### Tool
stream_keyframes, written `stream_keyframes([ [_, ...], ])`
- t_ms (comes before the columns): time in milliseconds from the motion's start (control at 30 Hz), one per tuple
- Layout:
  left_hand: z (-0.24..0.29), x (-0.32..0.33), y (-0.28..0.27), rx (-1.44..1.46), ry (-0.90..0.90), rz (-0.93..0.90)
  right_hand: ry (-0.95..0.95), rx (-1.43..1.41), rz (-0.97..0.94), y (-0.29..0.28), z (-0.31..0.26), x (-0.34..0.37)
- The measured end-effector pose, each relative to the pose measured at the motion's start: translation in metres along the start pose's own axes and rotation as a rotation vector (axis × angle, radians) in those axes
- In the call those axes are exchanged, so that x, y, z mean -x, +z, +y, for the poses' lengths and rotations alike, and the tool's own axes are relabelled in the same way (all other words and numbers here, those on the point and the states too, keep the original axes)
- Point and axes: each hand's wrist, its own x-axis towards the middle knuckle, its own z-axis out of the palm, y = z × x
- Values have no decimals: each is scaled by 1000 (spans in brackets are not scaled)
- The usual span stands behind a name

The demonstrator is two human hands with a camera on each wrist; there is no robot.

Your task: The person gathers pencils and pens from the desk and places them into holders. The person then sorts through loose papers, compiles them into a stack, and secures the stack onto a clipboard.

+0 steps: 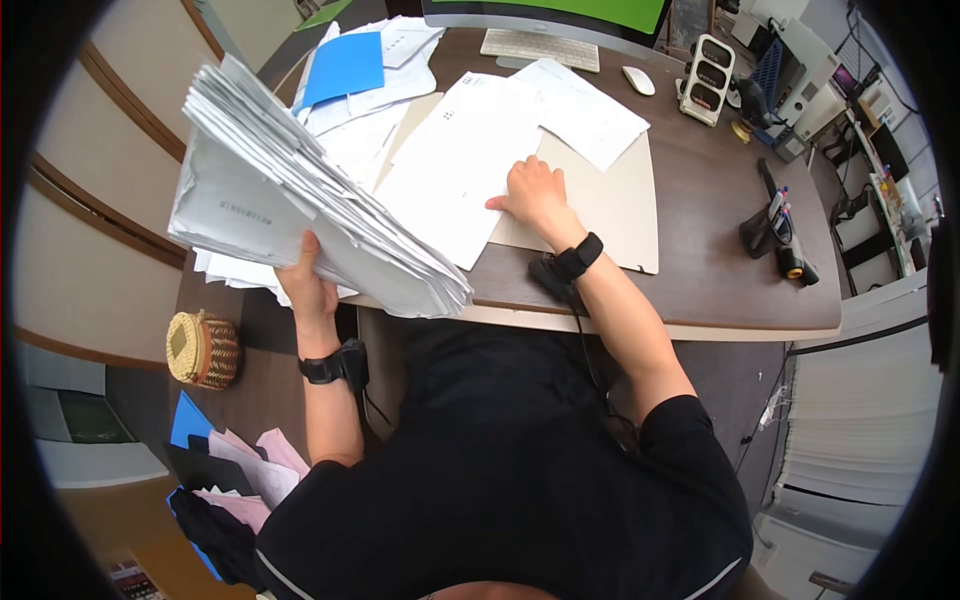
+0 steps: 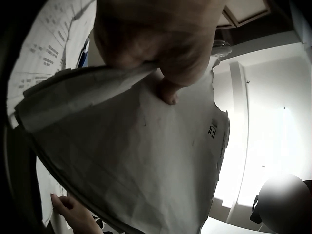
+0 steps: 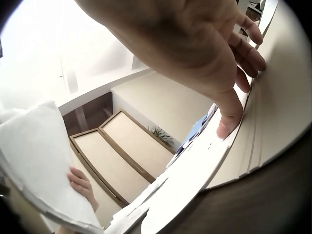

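My left hand grips a thick stack of white papers by its lower edge, thumb on the near face. The stack is tilted, raised above the desk's left side, its many sheet edges fanned at the top. In the left wrist view, the thumb lies on the stack's broad face; the other fingers are hidden behind it. My right hand rests at the right edge of a white sheet, lying partly over a beige folder. In the right wrist view, its thumb touches the sheet while loosely bent fingers reach over the folder.
Another white sheet overlaps the folder's top. A blue folder lies on papers at the back left. A keyboard, mouse and pen holder stand farther off. A woven basket sits to the left.
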Motion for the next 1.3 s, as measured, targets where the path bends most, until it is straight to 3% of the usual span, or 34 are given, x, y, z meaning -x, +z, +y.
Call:
stream_keyframes([
  [200, -2, 1, 0, -14, 17, -12, -65, -52, 47, 9, -4, -1],
  [367, -3, 2, 0, -25, 9, -35, -23, -220, -149, 10, -1, -8],
  [567, -8, 3, -4, -36, 8, -13, -33, -328, -85, 22, 3, -9],
  [667, -3, 5, 6, -34, 21, -19, 60, -114, -58, 5, 1, -3],
  [867, -2, 5, 1, -28, -12, -4, 141, -16, -124, -7, 24, -15],
  [1300, -5, 9, 3, -44, -18, -18, 141, -171, -189, 2, 29, -29],
])
